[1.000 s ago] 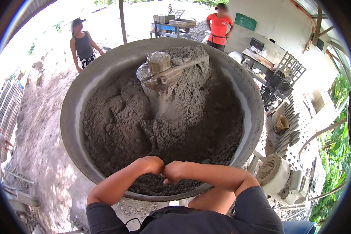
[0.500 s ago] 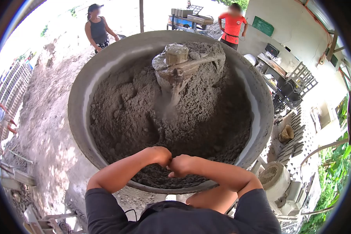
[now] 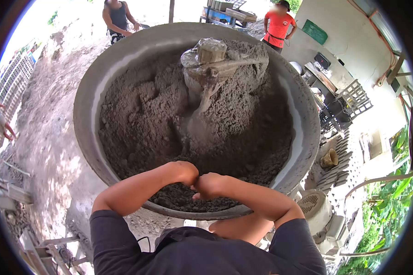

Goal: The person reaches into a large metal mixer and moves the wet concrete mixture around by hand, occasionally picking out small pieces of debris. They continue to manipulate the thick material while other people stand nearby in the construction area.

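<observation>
Grey, crumbly mix [image 3: 140, 121] fills the big round tub [image 3: 85, 114] in the middle of the frame; it lies below the hands and spreads away from them toward the top of the frame, so its main bulk is straight ahead of the person; the tub itself is round, with no long axis of its own, while the bar [image 3: 218, 72] of the mixer [image 3: 211, 51] slants from the upper centre toward the upper right. The left hand [image 3: 184, 173] sits a little higher in the frame, toward the bulk of the mix; the right hand [image 3: 209, 185] is lower and more nearly in line below the mixer; both are well apart from that mixer and above the near, lower side of the tub.

Both elbows stand out wide; the forearms angle inward and meet near the centre of the frame, wrists bent, backs of the hands upward; the hands are side by side, touching or almost so, with fingers curled down; whether they pinch anything between them is hidden, so I cannot tell; the dark shirt [image 3: 215, 256] fills the bottom edge beneath them.
</observation>
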{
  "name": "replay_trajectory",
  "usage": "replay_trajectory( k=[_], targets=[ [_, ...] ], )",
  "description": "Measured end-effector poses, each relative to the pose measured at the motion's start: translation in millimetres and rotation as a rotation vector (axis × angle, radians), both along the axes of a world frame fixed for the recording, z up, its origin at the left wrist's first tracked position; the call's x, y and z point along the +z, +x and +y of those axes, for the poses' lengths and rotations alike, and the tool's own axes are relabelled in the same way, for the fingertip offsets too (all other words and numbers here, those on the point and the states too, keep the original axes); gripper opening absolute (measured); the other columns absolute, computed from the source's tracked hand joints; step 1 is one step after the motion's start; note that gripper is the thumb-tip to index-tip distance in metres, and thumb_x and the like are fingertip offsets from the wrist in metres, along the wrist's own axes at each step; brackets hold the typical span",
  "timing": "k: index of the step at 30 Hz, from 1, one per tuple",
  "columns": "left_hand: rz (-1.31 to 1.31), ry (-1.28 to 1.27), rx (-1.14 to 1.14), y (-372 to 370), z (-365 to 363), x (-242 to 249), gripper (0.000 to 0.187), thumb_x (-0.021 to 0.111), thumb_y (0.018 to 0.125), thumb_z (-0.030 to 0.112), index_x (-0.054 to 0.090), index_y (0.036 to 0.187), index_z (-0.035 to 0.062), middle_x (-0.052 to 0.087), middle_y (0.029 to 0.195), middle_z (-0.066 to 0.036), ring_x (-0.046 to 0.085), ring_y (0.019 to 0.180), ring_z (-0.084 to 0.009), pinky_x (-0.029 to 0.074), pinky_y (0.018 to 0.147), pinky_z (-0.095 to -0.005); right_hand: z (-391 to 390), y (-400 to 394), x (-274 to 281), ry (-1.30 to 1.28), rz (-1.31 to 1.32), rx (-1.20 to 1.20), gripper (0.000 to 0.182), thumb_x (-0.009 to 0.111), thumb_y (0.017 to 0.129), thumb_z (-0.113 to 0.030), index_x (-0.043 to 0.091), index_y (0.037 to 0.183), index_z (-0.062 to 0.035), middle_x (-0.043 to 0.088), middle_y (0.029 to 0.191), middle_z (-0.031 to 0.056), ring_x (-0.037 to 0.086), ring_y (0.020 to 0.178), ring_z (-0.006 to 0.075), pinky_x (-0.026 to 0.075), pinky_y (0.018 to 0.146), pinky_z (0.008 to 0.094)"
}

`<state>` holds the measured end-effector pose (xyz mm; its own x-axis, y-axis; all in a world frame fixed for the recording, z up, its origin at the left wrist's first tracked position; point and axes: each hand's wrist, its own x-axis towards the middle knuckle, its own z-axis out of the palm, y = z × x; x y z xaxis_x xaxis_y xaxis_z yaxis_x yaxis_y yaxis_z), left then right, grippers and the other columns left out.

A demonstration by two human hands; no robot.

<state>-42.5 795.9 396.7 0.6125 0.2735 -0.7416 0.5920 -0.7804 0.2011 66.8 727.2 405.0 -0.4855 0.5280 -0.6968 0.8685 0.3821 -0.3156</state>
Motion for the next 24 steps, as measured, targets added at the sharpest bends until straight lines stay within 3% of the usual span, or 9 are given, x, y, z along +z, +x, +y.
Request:
replay_trajectory(
  k=[11,14,19,24],
  targets=[
    [-0.003,0.009,0.015,-1.0,-4.3,3.9,0.031,0.054,0.081,0.021,0.066,0.104,0.0047,0.064,0.105,-0.017,0.061,0.1,-0.0321,0.046,0.084,-0.0423,-2.5,-2.5,2.0,-0.003,-0.008,0.021,0.044,0.054,0.088,-0.042,0.055,0.116,-0.0079,0.062,0.106,0.016,0.058,0.102,0.0312,0.046,0.087,0.0414],
    [-0.03,-0.004,0.038,-2.2,-2.4,3.7,0.031,0.055,0.08,0.02,0.066,0.104,0.0044,0.064,0.104,-0.018,0.061,0.1,-0.0324,0.046,0.084,-0.0424,-2.4,-1.0,-4.0,0.045,0.005,0.002,0.041,0.054,0.088,-0.04,0.059,0.111,-0.0063,0.063,0.105,0.013,0.06,0.101,0.0282,0.047,0.085,0.0392],
    [-0.002,0.026,-0.053,4.0,-1.2,-7.3,0.03,0.055,0.079,0.022,0.066,0.103,0.0057,0.064,0.104,-0.018,0.061,0.1,-0.0324,0.046,0.084,-0.0422,-4.0,0.8,1.4,0.009,0.017,0.02,0.041,0.054,0.087,-0.04,0.058,0.111,-0.0072,0.063,0.104,0.0145,0.059,0.1,0.0311,0.046,0.086,0.042],
    [0.026,-0.01,0.035,0.8,-4.1,0.6,0.03,0.053,0.08,0.022,0.067,0.101,0.0047,0.063,0.105,-0.019,0.061,0.1,-0.0319,0.046,0.084,-0.0415,-5.4,-4.7,-8.2,0.02,0.002,0.072,0.04,0.054,0.087,-0.041,0.059,0.109,-0.0073,0.063,0.103,0.0139,0.059,0.1,0.0303,0.046,0.087,0.0421]
  ],
)
